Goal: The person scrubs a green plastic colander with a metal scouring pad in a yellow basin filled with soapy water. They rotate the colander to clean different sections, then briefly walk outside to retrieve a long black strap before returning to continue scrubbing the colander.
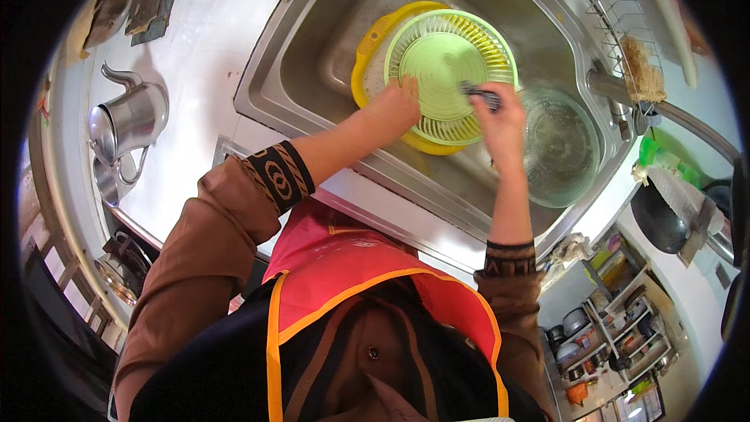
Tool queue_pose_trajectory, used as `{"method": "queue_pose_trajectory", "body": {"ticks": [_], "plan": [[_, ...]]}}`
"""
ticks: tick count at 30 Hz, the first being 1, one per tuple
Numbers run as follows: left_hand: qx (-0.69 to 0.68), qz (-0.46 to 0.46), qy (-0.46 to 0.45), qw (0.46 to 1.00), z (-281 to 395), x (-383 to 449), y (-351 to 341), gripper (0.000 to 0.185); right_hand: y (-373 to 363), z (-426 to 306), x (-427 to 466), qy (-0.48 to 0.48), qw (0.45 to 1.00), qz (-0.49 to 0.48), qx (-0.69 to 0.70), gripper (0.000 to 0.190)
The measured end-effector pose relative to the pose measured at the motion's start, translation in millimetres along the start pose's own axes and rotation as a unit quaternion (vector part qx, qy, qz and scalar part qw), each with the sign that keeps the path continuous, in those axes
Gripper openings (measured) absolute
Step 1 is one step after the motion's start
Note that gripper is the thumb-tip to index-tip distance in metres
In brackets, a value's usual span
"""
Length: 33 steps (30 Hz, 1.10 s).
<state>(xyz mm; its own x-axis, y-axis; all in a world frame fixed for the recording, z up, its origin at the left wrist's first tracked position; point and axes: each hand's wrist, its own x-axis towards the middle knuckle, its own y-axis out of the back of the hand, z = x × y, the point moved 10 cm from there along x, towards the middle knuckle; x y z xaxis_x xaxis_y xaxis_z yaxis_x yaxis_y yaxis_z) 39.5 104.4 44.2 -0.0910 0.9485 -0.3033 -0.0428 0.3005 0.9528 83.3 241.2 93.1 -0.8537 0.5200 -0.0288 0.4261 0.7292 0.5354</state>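
In the steel sink stands a yellow plastic basin, and a light green slotted plastic basket rests over it. My left hand is over the near left part of the basket, fingers bent downward. Blur hides whether those fingers pinch a small thing or press on the basket. A small black-handled tool is gripped in my right hand above the basket's right side. Its dark tip points left; motion blur leaves its exact kind unclear. To the right of that hand, a clear glass bowl sits in the sink.
A faucet reaches in from the sink's right edge, near a wire rack holding a scrubber. On the left counter stands a steel kettle. A black wok lies at the right. Shelves of kitchenware fill the lower right.
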Motion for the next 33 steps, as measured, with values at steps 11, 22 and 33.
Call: {"method": "queue_pose_trajectory", "body": {"ticks": [11, 22, 33], "plan": [[-0.635, 0.099, 0.477, 0.6, -108.1, -56.4, -60.4, 0.052, -88.0, 64.6, -5.1, -0.038, 0.989, 0.038, -0.138, 0.022], [-0.736, -0.113, 0.402, 0.532, -84.7, -23.4, -113.3, 0.048, -105.2, 71.4, 51.8, -0.059, 0.986, 0.046, -0.149, 0.017], [-0.824, -0.058, 0.306, 0.473, -75.3, -22.7, -98.6, 0.072, -157.8, 26.1, 53.0, -0.038, 0.993, 0.041, -0.103, 0.006]]}}
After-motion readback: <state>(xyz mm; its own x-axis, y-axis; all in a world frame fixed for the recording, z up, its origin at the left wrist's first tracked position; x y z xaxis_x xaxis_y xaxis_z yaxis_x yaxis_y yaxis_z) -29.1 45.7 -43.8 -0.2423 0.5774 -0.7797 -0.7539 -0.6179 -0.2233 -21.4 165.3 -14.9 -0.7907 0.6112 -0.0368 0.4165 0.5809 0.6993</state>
